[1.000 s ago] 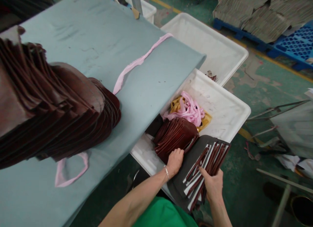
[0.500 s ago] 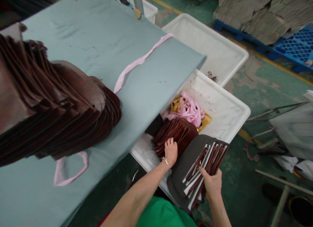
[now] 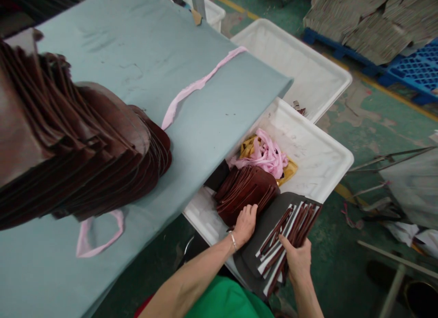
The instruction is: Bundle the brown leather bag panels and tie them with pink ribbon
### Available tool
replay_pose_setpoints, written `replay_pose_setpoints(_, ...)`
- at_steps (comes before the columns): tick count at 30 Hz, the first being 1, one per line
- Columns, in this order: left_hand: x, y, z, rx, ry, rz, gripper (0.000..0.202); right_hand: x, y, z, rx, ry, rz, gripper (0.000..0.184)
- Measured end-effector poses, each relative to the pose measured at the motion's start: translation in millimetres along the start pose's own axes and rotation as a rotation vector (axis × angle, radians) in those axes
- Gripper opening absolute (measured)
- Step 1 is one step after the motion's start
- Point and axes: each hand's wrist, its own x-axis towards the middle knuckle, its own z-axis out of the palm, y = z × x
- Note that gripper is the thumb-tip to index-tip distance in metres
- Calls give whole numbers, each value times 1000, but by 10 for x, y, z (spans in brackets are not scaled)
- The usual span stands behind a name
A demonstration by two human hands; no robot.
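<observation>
One head-worn view, facing forward and down, near the fingers (image 3: 252, 212)

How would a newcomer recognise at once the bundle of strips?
Beside the blue table stands the nearer white bin. At its edge lies a grey sheet, where the right hand holds the strips: brown and white, narrower than the brown pieces alongside.

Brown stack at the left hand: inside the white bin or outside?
Inside: the brown stack, touched by the left hand, lies within the walls of the white bin.
</observation>
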Motion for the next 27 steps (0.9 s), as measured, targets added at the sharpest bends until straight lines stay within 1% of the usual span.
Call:
replay_pose_setpoints(1,52,-25,0,-29,22,-64,54,2,3,1,-5,-3,1,73)
replay_pose_setpoints(3,180,-80,-2,-117,86,-249,72,9,12,3,-17,-6,8,74)
replay_pose_setpoints(5,297,-122,-3,-203,126,-413,80,19,22,5,-28,-7,13,75)
replay_pose_setpoints(6,335,-133,-3,-227,128,-454,79,25,26,7,-30,-7,14,75)
replay_pose_setpoints(8,355,-131,4,-230,105,-448,71,38,34,11,-37,-7,17,75)
replay_pose_setpoints(11,276,-80,22,-227,83,-373,57,59,46,20,-26,-11,16,74)
replay_pose_setpoints(14,199,-40,30,-226,74,-318,52,80,61,28,-30,-6,12,73)
replay_pose_setpoints(17,244,-75,20,-222,80,-358,61,88,64,33,-29,-11,4,74)
replay_pose_setpoints(19,332,-132,13,-215,78,-411,69,82,52,34,-28,-11,8,75)
replay_pose_setpoints(21,422,-189,7,-208,62,-452,74,71,36,35,-31,-7,18,77)
replay_pose_setpoints(24,490,-222,-4,-194,36,-488,68,60,22,37,-16,-11,25,77)
replay_pose_setpoints(27,455,-177,-21,-173,30,-499,58,60,21,39,-4,-17,22,77)
